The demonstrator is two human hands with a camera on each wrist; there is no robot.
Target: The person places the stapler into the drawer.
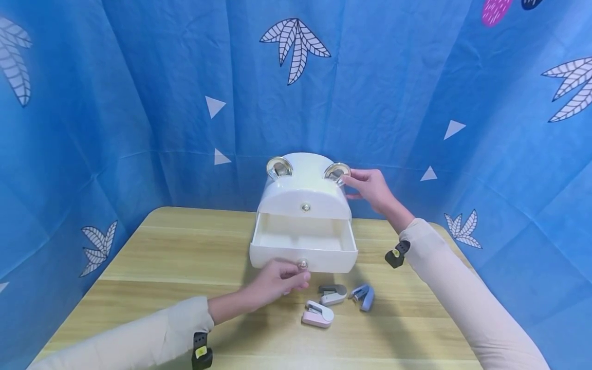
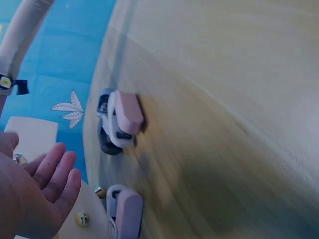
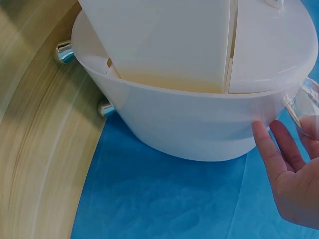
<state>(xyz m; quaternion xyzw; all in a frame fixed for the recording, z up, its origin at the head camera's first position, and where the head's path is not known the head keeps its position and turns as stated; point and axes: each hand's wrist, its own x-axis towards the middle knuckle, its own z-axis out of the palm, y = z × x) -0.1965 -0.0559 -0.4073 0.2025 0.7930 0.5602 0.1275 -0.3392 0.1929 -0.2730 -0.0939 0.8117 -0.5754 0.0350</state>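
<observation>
A white drawer box point(image 1: 307, 172) with two gold ears stands on the table, its lower drawer point(image 1: 277, 261) pulled out with a bare floor. My left hand point(image 1: 274, 282) pinches that drawer's round knob point(image 2: 20, 159) between thumb and forefinger, the other fingers extended. At the box's right ear point(image 1: 337, 172), my right hand point(image 1: 370, 189) grips the rim with thumb and forefinger. Its other fingertips point(image 3: 259, 127) touch the box's side wall. In front of the drawer lie a grey-and-white stapler point(image 1: 334, 295), a pink-and-white stapler point(image 1: 318, 314) and a blue stapler point(image 1: 364, 297).
Another pink-and-white stapler point(image 2: 129, 214) shows low in the left wrist view, near the box. The wooden table point(image 1: 185, 252) has rounded back corners. A blue patterned curtain point(image 1: 176, 103) hangs behind and on both sides. The closed upper drawer has a knob point(image 1: 306, 207).
</observation>
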